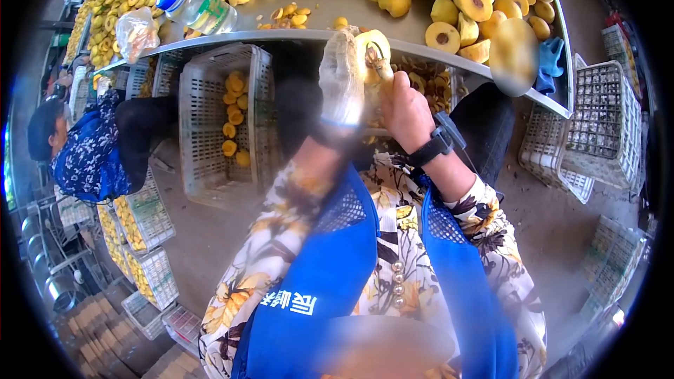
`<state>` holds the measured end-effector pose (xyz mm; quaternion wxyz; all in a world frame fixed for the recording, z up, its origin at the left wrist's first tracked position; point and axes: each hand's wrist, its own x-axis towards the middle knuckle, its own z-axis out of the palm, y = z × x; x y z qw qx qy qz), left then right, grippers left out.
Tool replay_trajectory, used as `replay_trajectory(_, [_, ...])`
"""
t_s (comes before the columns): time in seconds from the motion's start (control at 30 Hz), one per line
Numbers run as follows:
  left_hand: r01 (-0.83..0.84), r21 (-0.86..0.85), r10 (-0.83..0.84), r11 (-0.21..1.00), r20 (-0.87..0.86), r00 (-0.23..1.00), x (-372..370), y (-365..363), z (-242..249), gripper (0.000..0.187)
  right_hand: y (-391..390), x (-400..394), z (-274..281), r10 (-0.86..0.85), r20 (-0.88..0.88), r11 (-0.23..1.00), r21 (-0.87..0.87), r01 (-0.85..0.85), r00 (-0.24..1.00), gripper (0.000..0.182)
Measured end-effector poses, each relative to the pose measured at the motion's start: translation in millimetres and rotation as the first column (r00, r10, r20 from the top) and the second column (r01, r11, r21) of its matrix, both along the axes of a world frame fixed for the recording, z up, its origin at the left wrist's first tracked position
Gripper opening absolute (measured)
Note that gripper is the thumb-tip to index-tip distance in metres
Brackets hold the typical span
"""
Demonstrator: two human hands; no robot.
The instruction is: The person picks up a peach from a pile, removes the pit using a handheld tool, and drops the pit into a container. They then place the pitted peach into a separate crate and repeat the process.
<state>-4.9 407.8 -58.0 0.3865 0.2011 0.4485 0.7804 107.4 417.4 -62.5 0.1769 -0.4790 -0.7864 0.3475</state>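
My left hand, in a whitish glove, is closed around a yellow peach half at the table's near edge. The cut face of the peach is turned toward my right hand. That hand is bare, with a black watch on the wrist, and its fingers are wrapped round a small tool. The tool's dark curved metal end touches the middle of the peach half; its handle is mostly hidden in my fist. Cut peach pieces show partly below my hands, under the table edge.
Peach halves are heaped on the metal table. A blue-capped bottle, a plastic bag and a blue cloth lie along its edge. Crates stand left and right. Another person sits at left.
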Motion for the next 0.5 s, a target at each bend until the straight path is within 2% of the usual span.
replay_trajectory(0.1, [-0.007, -0.048, 0.000, 0.999, -0.141, 0.990, 4, -3, 6, 0.031, -5, -2, 3, -0.007, -0.030, 1.000, -0.006, 0.007, 1.000, 0.020])
replay_trajectory(0.2, [0.044, -0.019, -0.046, 0.999, -0.135, 0.990, -3, 1, -6, 0.025, -14, 0, 2, 0.042, -0.085, 0.999, 0.004, -0.041, 0.996, 0.019])
replay_trajectory(0.3, [0.132, -0.132, -0.142, 0.982, -0.074, 0.987, -10, -1, -7, 0.021, -14, 2, -1, 0.071, -0.086, 0.996, -0.042, -0.075, 0.994, 0.019])
replay_trajectory(0.5, [0.293, -0.249, -0.298, 0.923, 0.018, 0.955, -29, 2, -26, 0.020, -5, 13, -5, 0.248, 0.022, 0.966, -0.080, -0.246, 0.969, 0.026])
